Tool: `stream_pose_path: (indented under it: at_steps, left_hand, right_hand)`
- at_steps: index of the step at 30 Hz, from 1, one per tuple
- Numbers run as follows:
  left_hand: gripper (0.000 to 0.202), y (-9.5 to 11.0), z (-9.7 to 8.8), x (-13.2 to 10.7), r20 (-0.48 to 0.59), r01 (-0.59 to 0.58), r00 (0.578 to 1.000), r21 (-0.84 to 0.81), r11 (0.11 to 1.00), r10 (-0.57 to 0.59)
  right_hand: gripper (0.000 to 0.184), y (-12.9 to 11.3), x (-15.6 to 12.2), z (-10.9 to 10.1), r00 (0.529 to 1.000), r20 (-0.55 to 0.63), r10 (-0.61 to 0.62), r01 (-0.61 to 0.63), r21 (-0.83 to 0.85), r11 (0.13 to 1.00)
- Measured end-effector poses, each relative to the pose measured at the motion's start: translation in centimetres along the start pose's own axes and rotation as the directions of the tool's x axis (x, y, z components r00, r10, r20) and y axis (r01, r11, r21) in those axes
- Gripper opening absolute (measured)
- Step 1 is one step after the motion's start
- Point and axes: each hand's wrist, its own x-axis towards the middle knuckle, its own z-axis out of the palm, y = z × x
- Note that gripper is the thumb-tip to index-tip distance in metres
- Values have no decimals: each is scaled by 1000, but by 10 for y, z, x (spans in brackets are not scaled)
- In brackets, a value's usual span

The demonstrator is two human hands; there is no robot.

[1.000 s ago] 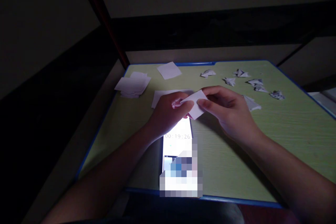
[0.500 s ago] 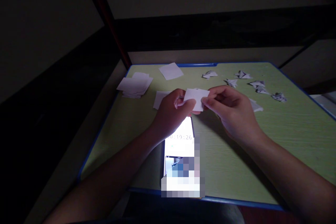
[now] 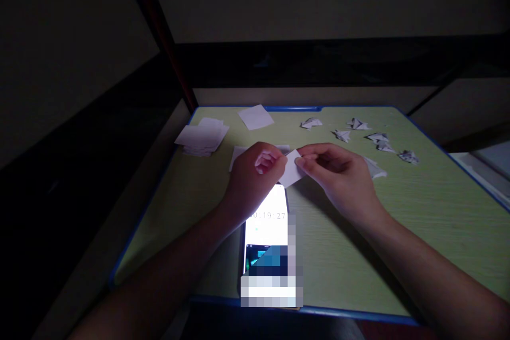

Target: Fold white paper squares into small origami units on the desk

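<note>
A small folded white paper [image 3: 294, 171] is held up between both hands, one corner pointing toward me. My left hand [image 3: 257, 175] pinches its left side between thumb and fingers. From the other side, my right hand [image 3: 338, 170] grips the upper right edge with thumb and forefinger. Below the paper lies a lit phone [image 3: 266, 218] showing a running timer, its lower part pixelated. Another white sheet [image 3: 237, 155] lies partly hidden behind my left hand. Beyond my right hand, a folded paper piece [image 3: 375, 168] shows in part.
A stack of white paper squares [image 3: 203, 135] sits at the far left of the green table [image 3: 398, 234]. One loose square [image 3: 256, 117] lies near the back edge. Several folded paper shapes [image 3: 357, 124] are scattered at the back right. Books or papers [image 3: 482, 172] are beyond the right edge.
The paper in my hands has turned from lying squarely to having a corner toward me. The view has tilted slightly, and the timer reads one second more.
</note>
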Motion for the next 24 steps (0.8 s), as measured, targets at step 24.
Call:
stream_pose_path:
  at_steps: [24]
  left_hand:
    - [10, 1, -4, 2, -34, -40, 999, -93, 995, 37]
  right_hand:
    - [7, 4, -8, -3, 889, 135, -437, 449, -436, 780]
